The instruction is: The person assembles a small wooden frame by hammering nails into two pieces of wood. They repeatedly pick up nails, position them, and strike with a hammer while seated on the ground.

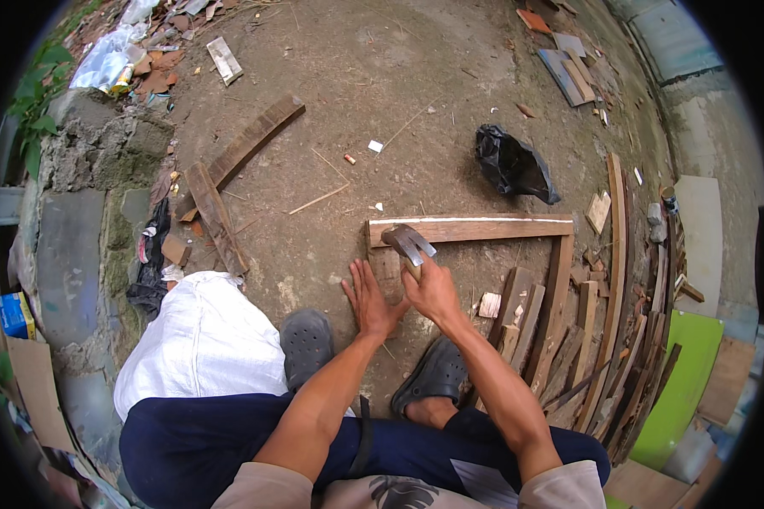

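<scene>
My right hand [434, 294] is wrapped round the handle of a claw hammer [409, 243]. The metal head lies over the left end of a reddish-brown wooden bar [492, 230] with a pale top edge. At that end a short wooden piece [385, 270] runs back toward me. My left hand [370, 301] is spread flat, its fingers along the left side of the short piece and its thumb near my right hand. From the bar's right end a second wooden bar [560, 280] comes toward me, making a corner. Whether a nail is under the hammer is hidden.
A white sack [204, 343] stands by my left knee. Several loose wood strips [615, 254] lie along the right side, beside a green panel [679, 382]. Beyond the bar sits a black plastic bag [514, 165]. Two planks [244, 144] cross at the left, near a broken concrete block [102, 144].
</scene>
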`<state>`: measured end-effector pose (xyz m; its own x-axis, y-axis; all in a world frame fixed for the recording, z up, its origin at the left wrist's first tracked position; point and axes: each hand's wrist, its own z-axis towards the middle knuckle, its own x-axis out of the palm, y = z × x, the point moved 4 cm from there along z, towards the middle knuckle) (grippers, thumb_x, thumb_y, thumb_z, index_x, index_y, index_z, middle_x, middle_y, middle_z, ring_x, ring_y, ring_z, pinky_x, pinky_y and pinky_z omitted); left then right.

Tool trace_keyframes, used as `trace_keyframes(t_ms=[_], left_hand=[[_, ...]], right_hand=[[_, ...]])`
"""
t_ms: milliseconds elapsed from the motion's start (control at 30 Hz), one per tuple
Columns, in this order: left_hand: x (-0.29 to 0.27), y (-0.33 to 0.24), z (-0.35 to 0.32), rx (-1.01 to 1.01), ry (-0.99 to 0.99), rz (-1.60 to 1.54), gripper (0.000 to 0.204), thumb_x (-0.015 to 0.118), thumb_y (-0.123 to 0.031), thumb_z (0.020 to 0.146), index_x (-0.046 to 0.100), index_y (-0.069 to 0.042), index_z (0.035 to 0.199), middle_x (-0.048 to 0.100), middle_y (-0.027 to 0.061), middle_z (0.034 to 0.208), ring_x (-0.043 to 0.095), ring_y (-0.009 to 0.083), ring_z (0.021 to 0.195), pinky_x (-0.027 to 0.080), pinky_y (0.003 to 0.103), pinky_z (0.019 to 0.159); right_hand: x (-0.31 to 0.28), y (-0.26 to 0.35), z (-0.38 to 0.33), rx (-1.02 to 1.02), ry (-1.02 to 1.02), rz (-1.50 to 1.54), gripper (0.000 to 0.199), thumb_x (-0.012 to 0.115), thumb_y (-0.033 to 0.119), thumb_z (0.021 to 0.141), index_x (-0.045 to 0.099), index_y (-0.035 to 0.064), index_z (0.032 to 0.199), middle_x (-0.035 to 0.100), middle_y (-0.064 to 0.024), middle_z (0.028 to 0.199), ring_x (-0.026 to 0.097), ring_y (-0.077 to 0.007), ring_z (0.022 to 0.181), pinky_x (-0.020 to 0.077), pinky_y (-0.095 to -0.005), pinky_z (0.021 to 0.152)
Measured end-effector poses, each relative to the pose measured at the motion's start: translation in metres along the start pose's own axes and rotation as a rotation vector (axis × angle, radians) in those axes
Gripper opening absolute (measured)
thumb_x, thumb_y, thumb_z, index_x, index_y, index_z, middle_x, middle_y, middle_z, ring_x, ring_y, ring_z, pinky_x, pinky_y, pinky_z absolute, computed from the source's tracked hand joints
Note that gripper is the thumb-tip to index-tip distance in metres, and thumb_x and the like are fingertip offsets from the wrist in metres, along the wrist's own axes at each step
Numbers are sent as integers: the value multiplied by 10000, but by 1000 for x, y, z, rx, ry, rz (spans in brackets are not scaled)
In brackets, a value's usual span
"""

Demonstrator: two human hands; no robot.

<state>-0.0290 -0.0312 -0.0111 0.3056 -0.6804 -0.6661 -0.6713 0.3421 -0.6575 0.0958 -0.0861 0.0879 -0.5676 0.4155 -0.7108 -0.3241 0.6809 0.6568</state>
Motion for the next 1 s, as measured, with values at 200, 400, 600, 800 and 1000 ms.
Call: trace_keyframes(t_ms=[200,400,600,800,1000], left_hand=[[11,16,-1,93,-92,-75,1277,890,-344,681,77,84,1568,100,310,1651,13,417,1562,-22,569,1248],[15,12,-1,71,-59,-59,1290,900,-347,686,66,103,1562,84,323,1647,18,423,1560,6,546,1257],[10,8,1,96,-82,-88,1283,914,-280,662,78,94,1561,94,327,1642,29,432,1556,23,527,1267],[9,3,2,93,-60,-88,1272,905,-275,670,77,91,1564,103,320,1644,33,425,1557,25,525,1267],[8,3,1,85,-75,-64,1249,874,-220,692,43,86,1573,110,328,1639,39,425,1557,20,504,1270]], right_hand=[[-42,68,-5,-376,-249,171,143,682,102,897,663,-16,975,644,-206,696,674,-386,622,544,-416,577],[-2,12,10,8,74,-141,222,659,155,892,626,-46,979,650,-298,764,685,-437,686,545,-502,612],[-36,43,10,-266,-191,211,202,695,172,888,653,12,1003,670,-260,769,679,-461,741,515,-501,608],[-2,-15,7,84,-2,215,246,688,235,948,610,15,870,550,-91,606,580,-215,497,464,-370,493],[-24,10,12,317,-116,753,319,641,256,967,559,8,785,540,-54,547,537,-155,410,420,-343,386]])
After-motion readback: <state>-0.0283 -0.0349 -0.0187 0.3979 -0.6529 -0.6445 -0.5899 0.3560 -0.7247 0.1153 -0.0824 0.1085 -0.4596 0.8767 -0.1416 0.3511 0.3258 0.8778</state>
